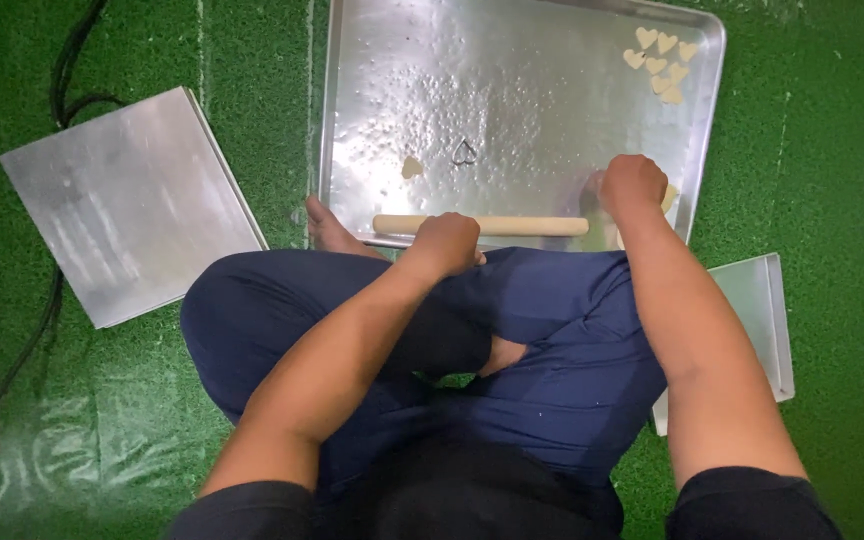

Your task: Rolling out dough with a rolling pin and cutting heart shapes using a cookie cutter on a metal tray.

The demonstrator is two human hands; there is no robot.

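1. Head view looks straight down on a person sitting cross-legged on green artificial turf (832, 180), dark blue trousers filling the lower middle of the frame.
2. Just above the knees lies a pale wooden rolling pin (512, 226), smooth and straight, stretched left to right along the near edge of a large metal baking tray (512, 110).
3. The left hand (444, 243) is curled into a loose fist over the left part of the pin, knuckles up; whether the fingers truly grip it I cannot tell.
4. The right hand (634, 187) is also closed, pressed down on a bit of pale dough (668, 196) at the tray's lower right, just beyond the pin's right end.
5. The tray surface is shiny and blotchy, as if greased or floured.
6. Near its middle sits a small heart-shaped metal cutter (464, 152), with one cut dough piece (411, 167) just to its left.
7. A cluster of pale heart-shaped dough cutouts (660, 62) rests in the tray's upper right corner.
8. A bare foot (327, 230) shows at the tray's lower left edge.
9. A flat metal sheet (132, 205) lies on the turf at the left of the frame, and another tray (767, 320) peeks out at the right beside the knee.
10. Dark cables (72, 70) trail along the far left.
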